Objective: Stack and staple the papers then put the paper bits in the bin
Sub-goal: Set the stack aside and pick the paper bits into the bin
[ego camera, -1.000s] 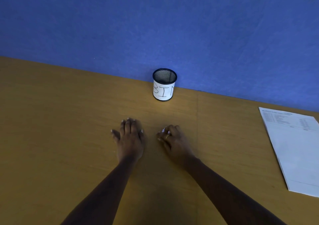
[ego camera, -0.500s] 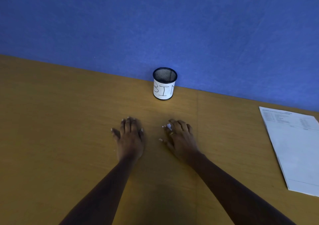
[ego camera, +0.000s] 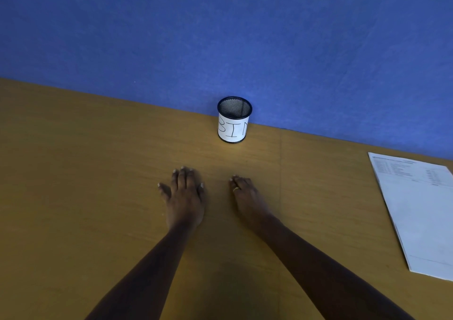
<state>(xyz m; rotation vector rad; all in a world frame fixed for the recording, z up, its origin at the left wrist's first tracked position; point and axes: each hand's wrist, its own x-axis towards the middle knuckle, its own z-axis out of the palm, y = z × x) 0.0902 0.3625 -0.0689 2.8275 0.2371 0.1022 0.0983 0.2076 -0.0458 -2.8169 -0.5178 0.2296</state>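
Left hand [ego camera: 185,197] flat on the wood-grain tabletop [ego camera: 73,184], fingers spread; right hand [ego camera: 246,197] palm-down beside it, fingers close together (ring on one), holding nothing. Papers [ego camera: 421,221], a white printed stack, lie far right, long axis near-to-far. Beyond: upright cylindrical black mesh bin [ego camera: 234,128], labelled "BIN", against matte blue wall [ego camera: 220,37].

Bare bench [ego camera: 73,172] runs from the left hand [ego camera: 185,197] and right hand [ego camera: 245,194] up to the bin [ego camera: 234,128], standing against the blue wall [ego camera: 220,37]. Papers [ego camera: 421,216] lie well apart on the right.
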